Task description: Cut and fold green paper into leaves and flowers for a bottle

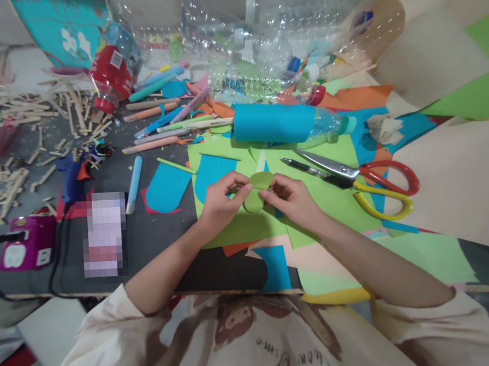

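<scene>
A green paper cutout (254, 202) with two rounded ends is pinched between my two hands. My left hand (225, 199) grips its left side, thumb and fingers closed on the paper. On the other side my right hand (289, 198) holds the paper's right edge, fingertips pressed together. Green sheets (312, 217) lie under both hands. Just left of them are blue paper pieces (169, 188) with rounded ends. To the right of my right hand rest a black pen (315, 171) and scissors (388, 183) with red and yellow handles.
A plastic bottle wrapped in blue paper (274, 122) lies beyond my hands. Clear bottles (237, 47) crowd the back. At left are wooden sticks (15, 116), a blue glue gun (70, 178) with its cord, a purple box (28, 243) and a blurred phone (104, 234). Paper sheets (453, 177) cover the right.
</scene>
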Demonstrator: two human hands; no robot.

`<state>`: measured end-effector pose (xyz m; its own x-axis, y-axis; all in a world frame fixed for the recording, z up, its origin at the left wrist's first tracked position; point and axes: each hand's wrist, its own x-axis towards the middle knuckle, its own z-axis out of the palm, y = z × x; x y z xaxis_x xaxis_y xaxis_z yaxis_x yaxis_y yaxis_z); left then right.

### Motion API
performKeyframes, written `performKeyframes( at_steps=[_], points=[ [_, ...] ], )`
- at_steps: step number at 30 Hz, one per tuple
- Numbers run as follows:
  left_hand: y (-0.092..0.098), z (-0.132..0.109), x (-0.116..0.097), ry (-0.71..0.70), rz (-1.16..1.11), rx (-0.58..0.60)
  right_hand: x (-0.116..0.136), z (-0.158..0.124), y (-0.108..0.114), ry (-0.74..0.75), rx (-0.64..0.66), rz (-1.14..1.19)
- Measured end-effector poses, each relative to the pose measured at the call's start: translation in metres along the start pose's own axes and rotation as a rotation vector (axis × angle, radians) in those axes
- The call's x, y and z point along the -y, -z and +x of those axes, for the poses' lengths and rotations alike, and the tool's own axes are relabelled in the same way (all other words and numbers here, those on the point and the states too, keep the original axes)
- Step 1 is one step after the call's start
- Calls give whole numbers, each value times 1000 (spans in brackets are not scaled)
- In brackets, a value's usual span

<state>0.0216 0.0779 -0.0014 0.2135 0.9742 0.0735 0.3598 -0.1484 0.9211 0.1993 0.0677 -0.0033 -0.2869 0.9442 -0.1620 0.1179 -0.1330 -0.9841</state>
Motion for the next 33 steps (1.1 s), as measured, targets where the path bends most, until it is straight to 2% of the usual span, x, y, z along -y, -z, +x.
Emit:
performKeyframes(
  at_steps=[8, 13, 17, 22, 33],
  points=[
    [-2, -1, -2, 150, -51, 53, 3, -1, 4, -32, 24, 21],
    [4, 4, -8, 169, -107, 158, 5, -1, 4, -38, 3, 108],
    [5, 4, -9, 153, -25, 226, 7, -1, 4, -52, 3, 95],
    [3, 4, -8, 138, 71, 196, 10, 0, 4, -55, 9, 42],
    [2, -1, -14, 121, 49, 151, 8, -2, 3, -4, -3, 7]
  ],
)
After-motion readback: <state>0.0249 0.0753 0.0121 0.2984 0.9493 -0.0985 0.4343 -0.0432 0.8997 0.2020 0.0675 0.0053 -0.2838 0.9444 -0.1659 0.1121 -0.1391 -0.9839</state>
